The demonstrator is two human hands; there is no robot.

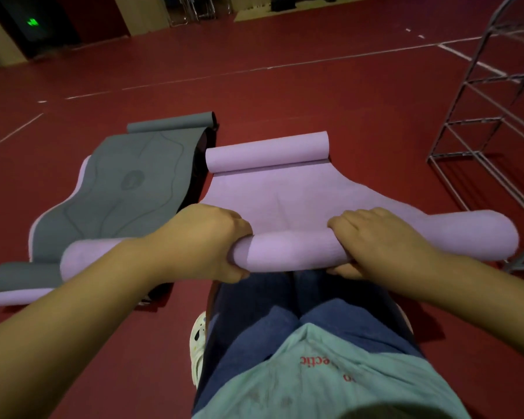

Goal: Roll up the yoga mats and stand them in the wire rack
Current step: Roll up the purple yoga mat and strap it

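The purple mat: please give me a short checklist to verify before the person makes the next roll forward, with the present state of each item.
1. Both hands grip the near roll: left hand and right hand curl around the purple mat. Ok.
2. Roll is even in thickness: it looks pinched between the hands and wider at its ends. Not ok.
3. Mat ahead lies flat: the far end is curled up into its own roll. Not ok.
4. Path clear of the grey mat: it lies to the left; whether the mats touch, cannot tell.
5. Wire rack has free space: the visible part holds nothing. Ok.
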